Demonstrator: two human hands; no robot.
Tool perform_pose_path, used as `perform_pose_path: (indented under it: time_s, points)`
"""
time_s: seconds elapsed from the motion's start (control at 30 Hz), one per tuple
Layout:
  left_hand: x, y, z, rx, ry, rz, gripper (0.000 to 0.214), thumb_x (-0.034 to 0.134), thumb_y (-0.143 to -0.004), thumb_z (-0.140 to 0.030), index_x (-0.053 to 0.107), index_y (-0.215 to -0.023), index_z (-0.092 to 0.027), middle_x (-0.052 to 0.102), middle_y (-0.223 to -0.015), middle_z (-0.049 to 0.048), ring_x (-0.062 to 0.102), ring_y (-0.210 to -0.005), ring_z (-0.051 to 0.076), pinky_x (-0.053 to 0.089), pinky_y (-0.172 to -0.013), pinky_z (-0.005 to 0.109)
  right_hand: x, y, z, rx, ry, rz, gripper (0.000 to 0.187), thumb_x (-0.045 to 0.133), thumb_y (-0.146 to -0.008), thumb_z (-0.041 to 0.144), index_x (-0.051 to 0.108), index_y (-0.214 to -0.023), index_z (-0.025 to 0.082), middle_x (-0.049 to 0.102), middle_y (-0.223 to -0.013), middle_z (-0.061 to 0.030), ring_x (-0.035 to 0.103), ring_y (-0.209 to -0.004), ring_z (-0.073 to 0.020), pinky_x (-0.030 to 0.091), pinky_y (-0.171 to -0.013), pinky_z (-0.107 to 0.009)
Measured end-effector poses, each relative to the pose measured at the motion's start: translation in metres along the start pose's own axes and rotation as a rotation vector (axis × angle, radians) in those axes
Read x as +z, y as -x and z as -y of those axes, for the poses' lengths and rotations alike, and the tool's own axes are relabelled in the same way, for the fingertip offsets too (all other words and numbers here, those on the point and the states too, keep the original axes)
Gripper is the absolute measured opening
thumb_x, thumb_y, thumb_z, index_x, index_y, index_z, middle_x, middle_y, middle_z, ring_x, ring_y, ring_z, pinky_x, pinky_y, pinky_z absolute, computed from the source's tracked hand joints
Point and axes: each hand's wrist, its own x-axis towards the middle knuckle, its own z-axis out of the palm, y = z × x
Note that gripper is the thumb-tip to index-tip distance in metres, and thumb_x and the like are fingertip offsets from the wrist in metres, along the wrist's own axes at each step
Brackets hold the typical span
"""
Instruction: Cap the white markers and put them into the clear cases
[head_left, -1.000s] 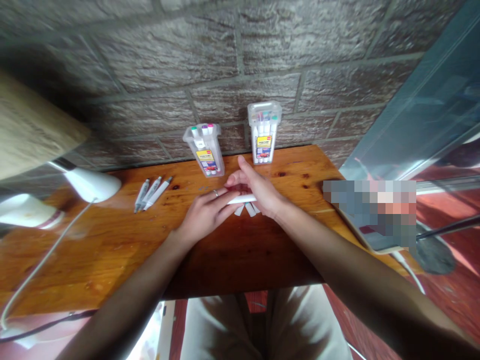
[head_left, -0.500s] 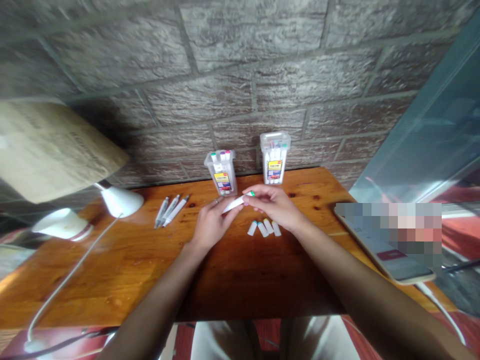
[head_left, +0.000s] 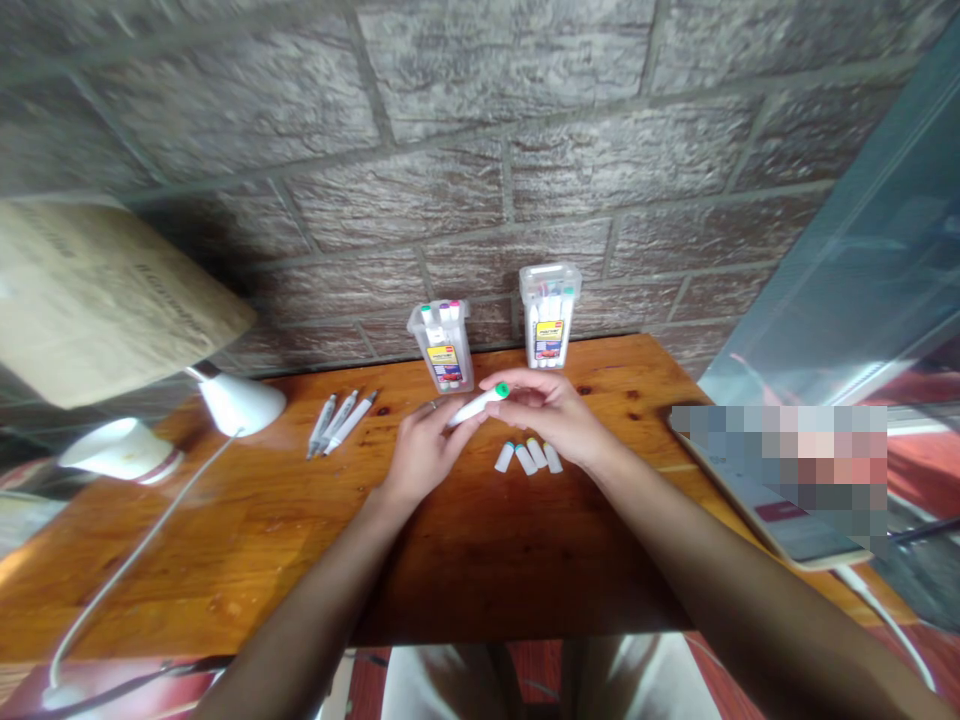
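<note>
A white marker [head_left: 477, 405] with a green end is held slantwise above the wooden table. My left hand [head_left: 427, 440] is closed around its lower left part. The fingers of my right hand [head_left: 551, 415] pinch it near the green end. Just below my right hand lie several loose marker caps [head_left: 528, 458] in a row, white with blue-green or yellow ends. Behind my hands stand two clear plastic cases with markers in them, a left case [head_left: 444, 350] and a right case [head_left: 550, 320]. Three markers [head_left: 341, 424] without caps lie left of my left hand.
A lamp with a white base [head_left: 244, 403] and a white cup [head_left: 124, 452] lying on its side are at the left. The lamp's cord [head_left: 142, 555] crosses the wooden table [head_left: 247, 560]. A tablet [head_left: 780, 500] lies at the right edge. A stone wall [head_left: 450, 190] rises behind.
The marker has turned slightly in my hands, so its green end faces me more. My right fingers have shifted a little on it. The other things stay where they were.
</note>
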Motion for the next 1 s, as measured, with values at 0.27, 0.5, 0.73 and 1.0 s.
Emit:
perform_pose_path:
  time_s: [0.27,0.5,0.73,1.0]
  points:
    - [-0.001,0.001,-0.011,-0.118,0.133,0.064,0.027,0.057,-0.095,-0.036,0.072,-0.105,-0.016,0.074,-0.079,0.0026,0.065,-0.064,0.012,0.049,-0.061,0.020,-0.012,-0.009,0.005,0.042,-0.367,-0.230,0.028,0.081,-0.067,0.021,0.078,-0.095,0.028,0.070,-0.085,0.0034,0.051,-0.062,-0.0063,0.036,-0.050,-0.019]
    - [0.004,0.001,-0.012,-0.157,0.240,0.072,0.024,0.066,-0.089,-0.036,0.073,-0.101,-0.016,0.072,-0.075,0.0017,0.063,-0.065,0.012,0.050,-0.064,0.021,-0.016,-0.014,0.007,0.057,-0.479,-0.332,0.025,0.084,-0.064,0.019,0.075,-0.086,0.025,0.074,-0.095,0.0024,0.050,-0.062,-0.0046,0.037,-0.047,-0.015]
    - [0.005,0.001,-0.011,-0.214,0.301,0.067,0.028,0.069,-0.086,-0.040,0.070,-0.100,-0.016,0.071,-0.080,0.0026,0.062,-0.067,0.013,0.049,-0.065,0.022,-0.016,-0.014,-0.001,0.055,-0.424,-0.326,0.030,0.086,-0.066,0.026,0.076,-0.095,0.027,0.072,-0.087,0.0039,0.053,-0.064,-0.0056,0.039,-0.051,-0.017]
    - [0.006,0.002,-0.013,-0.248,0.454,0.258,0.033,0.051,-0.097,-0.044,0.066,-0.093,-0.015,0.066,-0.075,0.0033,0.055,-0.060,0.011,0.045,-0.059,0.022,-0.016,-0.012,-0.002,0.067,-0.410,-0.278,0.032,0.085,-0.068,0.026,0.077,-0.098,0.029,0.075,-0.090,0.0025,0.055,-0.067,-0.0065,0.040,-0.052,-0.017]
